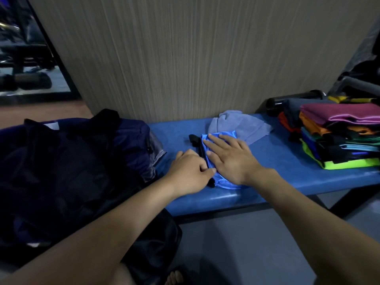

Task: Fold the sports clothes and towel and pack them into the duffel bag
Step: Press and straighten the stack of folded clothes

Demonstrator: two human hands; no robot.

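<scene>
A shiny blue garment (218,161) with black trim lies folded small on the blue padded bench (267,161), near its front edge. The right hand (232,159) presses flat on top of it, fingers straight and spread, pointing toward 11 o'clock. The left hand (190,171) sits at the garment's 9 o'clock side, fingers curled, pinching its black-trimmed edge (thumb tip on the blue cloth). A grey towel (242,126) lies rumpled at the garment's 1 o'clock, partly under its far corner, against the wood-grain wall (185,58). The dark duffel bag (72,161) sits at 9 o'clock on the bench end, slumped. A stack of coloured clothes (339,136) rests at 3 o'clock, well apart from the hands.
</scene>
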